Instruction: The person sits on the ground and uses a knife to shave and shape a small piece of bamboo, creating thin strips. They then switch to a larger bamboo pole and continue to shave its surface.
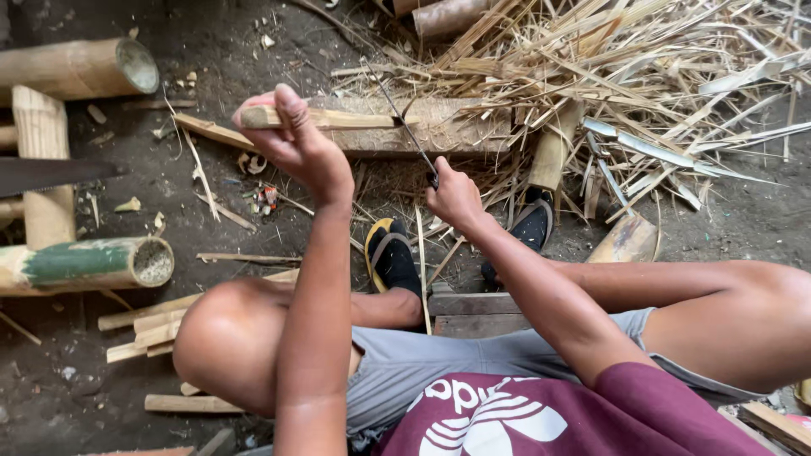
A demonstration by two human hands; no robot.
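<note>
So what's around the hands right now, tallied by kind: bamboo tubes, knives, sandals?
Bamboo tubes with open ends, at left: 2
Knife, in the right hand: 1
Bamboo strip, in the left hand: 1
Sandals: 2
Total: 6

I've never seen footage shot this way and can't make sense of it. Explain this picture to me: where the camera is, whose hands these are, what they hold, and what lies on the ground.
The camera sits on the person's head and looks down, so you see their own arms, knees and feet in sandals. There is no machine here, only bare hands. The left hand grips one end of a bamboo strip, held level above a wooden block. The right hand holds a thin dark blade that reaches up to the strip's far end. On the dirt ground lie a pile of bamboo shavings, thick bamboo poles at the left, and short cut slats.
</note>
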